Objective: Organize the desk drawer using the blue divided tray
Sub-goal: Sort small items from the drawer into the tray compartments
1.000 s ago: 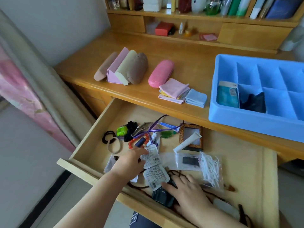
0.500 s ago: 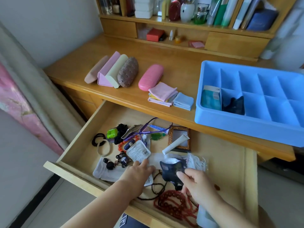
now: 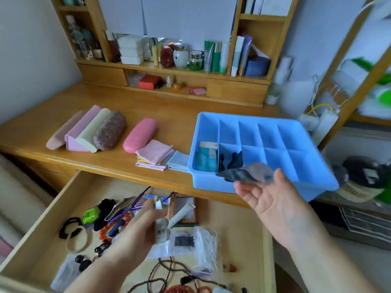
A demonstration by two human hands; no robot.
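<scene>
On the counter, at its right front edge, sits the blue divided tray, most compartments bare. Below, the open drawer lies cluttered. Palm-up before the tray's front wall, the right hand has its grip pinched on a dark packet. Over the drawer, the left hand clasps a small blurred packet.

Soft, even daylight fills the scene, bright without hard shadows. A pale sheen lies on the worktop at centre. Motion blur smears the left hand at lower centre and the clutter at the right edge. Wide-angle distortion bends the shelves and frame edges outward.
</scene>
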